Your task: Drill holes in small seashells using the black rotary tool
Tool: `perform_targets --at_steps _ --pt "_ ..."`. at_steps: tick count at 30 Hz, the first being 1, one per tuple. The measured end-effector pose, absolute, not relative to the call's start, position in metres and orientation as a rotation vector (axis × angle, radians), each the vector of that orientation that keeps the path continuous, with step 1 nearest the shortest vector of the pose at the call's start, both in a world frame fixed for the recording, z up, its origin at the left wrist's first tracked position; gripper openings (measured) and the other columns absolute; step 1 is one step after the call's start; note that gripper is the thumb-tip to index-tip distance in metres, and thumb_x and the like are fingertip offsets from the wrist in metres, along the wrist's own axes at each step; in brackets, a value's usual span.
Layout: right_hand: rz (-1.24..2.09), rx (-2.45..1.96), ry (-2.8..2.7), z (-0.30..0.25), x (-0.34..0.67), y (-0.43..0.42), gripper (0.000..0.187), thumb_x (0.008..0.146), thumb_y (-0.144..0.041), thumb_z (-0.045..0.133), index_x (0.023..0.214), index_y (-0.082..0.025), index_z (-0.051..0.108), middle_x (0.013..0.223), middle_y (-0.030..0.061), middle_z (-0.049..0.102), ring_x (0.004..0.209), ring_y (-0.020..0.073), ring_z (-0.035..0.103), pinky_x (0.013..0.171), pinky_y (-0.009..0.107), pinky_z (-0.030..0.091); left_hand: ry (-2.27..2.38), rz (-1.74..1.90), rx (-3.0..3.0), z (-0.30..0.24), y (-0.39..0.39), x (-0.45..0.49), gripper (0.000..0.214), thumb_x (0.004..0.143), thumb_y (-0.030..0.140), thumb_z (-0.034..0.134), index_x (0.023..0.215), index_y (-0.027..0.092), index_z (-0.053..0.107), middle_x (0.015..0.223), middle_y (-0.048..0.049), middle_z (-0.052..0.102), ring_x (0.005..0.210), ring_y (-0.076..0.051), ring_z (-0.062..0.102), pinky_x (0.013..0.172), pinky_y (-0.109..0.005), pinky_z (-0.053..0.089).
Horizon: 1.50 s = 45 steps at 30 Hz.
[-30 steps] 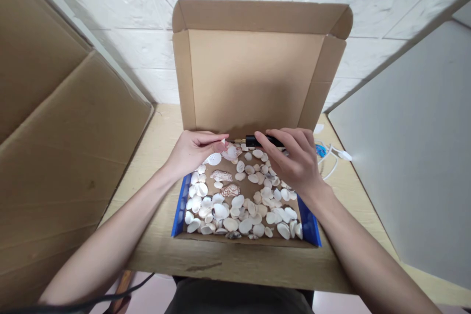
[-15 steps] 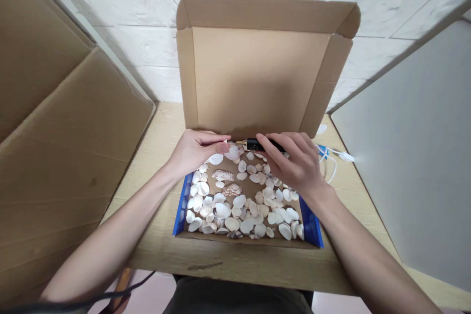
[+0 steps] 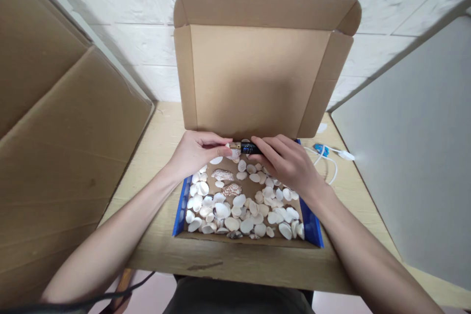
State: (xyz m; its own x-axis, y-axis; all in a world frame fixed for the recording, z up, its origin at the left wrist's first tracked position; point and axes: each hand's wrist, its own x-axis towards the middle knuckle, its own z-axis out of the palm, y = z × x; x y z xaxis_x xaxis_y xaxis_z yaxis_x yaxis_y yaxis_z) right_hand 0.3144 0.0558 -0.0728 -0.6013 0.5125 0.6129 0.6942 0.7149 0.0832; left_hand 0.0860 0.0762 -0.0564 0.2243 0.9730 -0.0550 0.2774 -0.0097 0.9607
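My left hand [image 3: 202,153] pinches a small white seashell [image 3: 228,145] between thumb and fingertips at the back of the cardboard box. My right hand [image 3: 285,161] is wrapped round a black mini drill [image 3: 248,148] with a thin brass-coloured tip. That tip points left and meets or nearly meets the shell; the exact contact is too small to tell. Both hands are above the box's rear part. Below them lie many white and cream seashells [image 3: 222,210], along with two brown-speckled shells, the nearer speckled shell [image 3: 232,190] lying mid-box.
The box's lid [image 3: 257,78] stands open against the white brick wall [image 3: 140,44]. Its blue side wall [image 3: 312,223] borders the shells. A white cable [image 3: 335,169] and a blue item [image 3: 321,149] lie at right. Cardboard [image 3: 69,122] and a grey panel [image 3: 412,132] flank the wooden table [image 3: 154,240].
My right hand has shifted slightly left with the mini drill, bringing its tip closer to the shell. My left hand stays almost in place, still pinching the shell.
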Motion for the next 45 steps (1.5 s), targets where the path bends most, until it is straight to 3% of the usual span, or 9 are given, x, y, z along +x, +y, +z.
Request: perform_targets --at_steps 6,15,22,29,34,37,41,45 --pt "-0.32 -0.954 -2.406 -0.0791 0.311 0.0555 0.03 0.094 -0.032 0.05 0.113 -0.009 0.056 0.079 0.0072 0.067 0.071 0.0154 0.059 0.059 0.026 0.044 1.246 0.848 1.561 -0.0576 0.0771 0.0873 0.026 0.065 0.035 0.08 0.087 0.022 0.078 0.09 -0.0056 0.077 0.083 -0.022 0.071 0.074 -0.031 0.058" --pt "-0.288 -0.97 -2.404 -0.0777 0.3112 0.056 0.03 0.095 -0.033 0.048 0.113 -0.011 0.057 0.08 0.0065 0.067 0.072 0.0146 0.06 0.06 0.025 0.045 1.224 0.866 1.567 -0.0564 0.0757 0.0879 0.022 0.067 0.032 0.079 0.086 0.022 0.078 0.089 -0.005 0.077 0.081 -0.021 0.071 0.074 -0.029 0.057" --pt "-0.312 -0.921 -2.327 -0.0755 0.3116 0.0581 0.027 0.094 -0.03 0.05 0.111 -0.01 0.057 0.077 0.0066 0.067 0.07 0.0153 0.059 0.06 0.026 0.046 1.189 0.857 1.549 -0.058 0.0765 0.0869 0.039 0.068 0.033 0.078 0.105 0.024 0.072 0.09 -0.0034 0.076 0.081 -0.019 0.071 0.078 -0.029 0.057" --pt "-0.268 -0.916 -2.292 -0.0749 0.3123 0.0576 0.025 0.092 -0.028 0.053 0.108 -0.009 0.058 0.078 0.0072 0.067 0.07 0.0159 0.06 0.06 0.027 0.046 1.122 0.85 1.536 -0.0558 0.0761 0.0873 0.028 0.066 0.03 0.079 0.091 0.019 0.072 0.083 -0.0037 0.075 0.079 -0.018 0.071 0.075 -0.028 0.056" --pt "-0.242 -0.926 -2.271 -0.0752 0.3137 0.0584 0.024 0.092 -0.028 0.051 0.107 -0.011 0.058 0.078 0.0073 0.067 0.069 0.0157 0.06 0.06 0.027 0.045 1.065 0.774 1.568 -0.057 0.0755 0.0858 0.035 0.069 0.027 0.078 0.102 0.019 0.07 0.084 -0.0027 0.075 0.079 -0.018 0.071 0.078 -0.029 0.056" --pt "-0.235 -0.933 -2.282 -0.0757 0.3145 0.0587 0.023 0.093 -0.029 0.05 0.107 -0.012 0.058 0.076 0.0063 0.067 0.068 0.0153 0.059 0.059 0.027 0.045 1.051 0.763 1.58 -0.0584 0.0755 0.086 0.028 0.073 0.025 0.074 0.1 0.019 0.07 0.086 -0.0027 0.076 0.081 -0.017 0.071 0.079 -0.028 0.055" --pt "-0.218 -0.945 -2.291 -0.0751 0.3146 0.058 0.023 0.093 -0.029 0.049 0.107 -0.013 0.058 0.077 0.0058 0.067 0.067 0.0149 0.059 0.058 0.027 0.044 1.071 0.773 1.659 -0.0581 0.0759 0.0864 0.022 0.077 0.031 0.071 0.095 0.019 0.071 0.089 -0.0037 0.075 0.079 -0.016 0.07 0.074 -0.026 0.055" --pt "-0.194 -0.909 -2.303 -0.0741 0.3145 0.0573 0.023 0.093 -0.028 0.05 0.106 -0.011 0.058 0.076 0.0065 0.066 0.067 0.0154 0.058 0.056 0.027 0.044 1.104 0.789 1.771 -0.0554 0.0763 0.0858 0.029 0.078 0.038 0.07 0.101 0.019 0.072 0.098 -0.0054 0.074 0.081 -0.017 0.069 0.072 -0.026 0.053"
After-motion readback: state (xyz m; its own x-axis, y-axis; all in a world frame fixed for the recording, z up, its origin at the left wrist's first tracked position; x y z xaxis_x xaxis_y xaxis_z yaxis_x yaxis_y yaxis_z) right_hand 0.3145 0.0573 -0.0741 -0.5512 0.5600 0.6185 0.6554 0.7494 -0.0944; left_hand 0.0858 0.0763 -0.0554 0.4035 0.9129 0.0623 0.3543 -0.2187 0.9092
